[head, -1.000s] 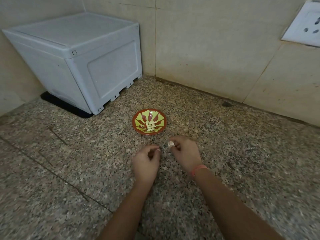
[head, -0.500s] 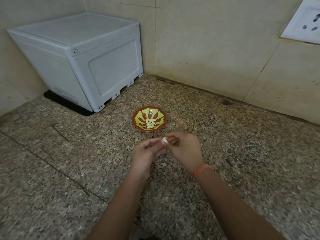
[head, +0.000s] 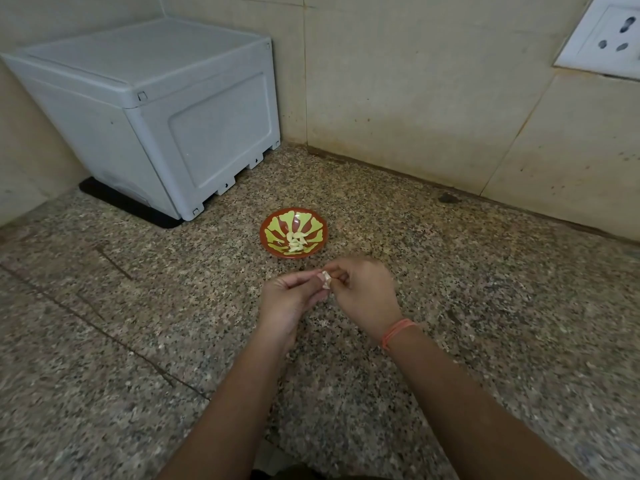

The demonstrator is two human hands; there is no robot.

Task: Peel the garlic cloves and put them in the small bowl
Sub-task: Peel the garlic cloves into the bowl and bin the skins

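A small red bowl (head: 268, 244) with a yellow-green pattern stands on the granite counter, and several peeled garlic cloves (head: 297, 241) lie in its middle. Just in front of the bowl, my left hand (head: 289, 301) and my right hand (head: 363, 294) meet above the counter. Between their fingertips they pinch one small whitish garlic clove (head: 326, 280) with papery skin on it. Most of the clove is hidden by the fingers. An orange band circles my right wrist.
A grey plastic box (head: 156, 109) on a black base sits in the back left corner. Tiled walls close the back, with a white socket plate (head: 606, 39) at upper right. A dark speck (head: 448, 198) lies by the wall. Speckled counter (head: 502, 306) spreads around the bowl.
One second ago the hands were apart, the clove in the right hand only. The left hand moved in to join the right, and both now pinch the clove, slightly nearer the bowl.
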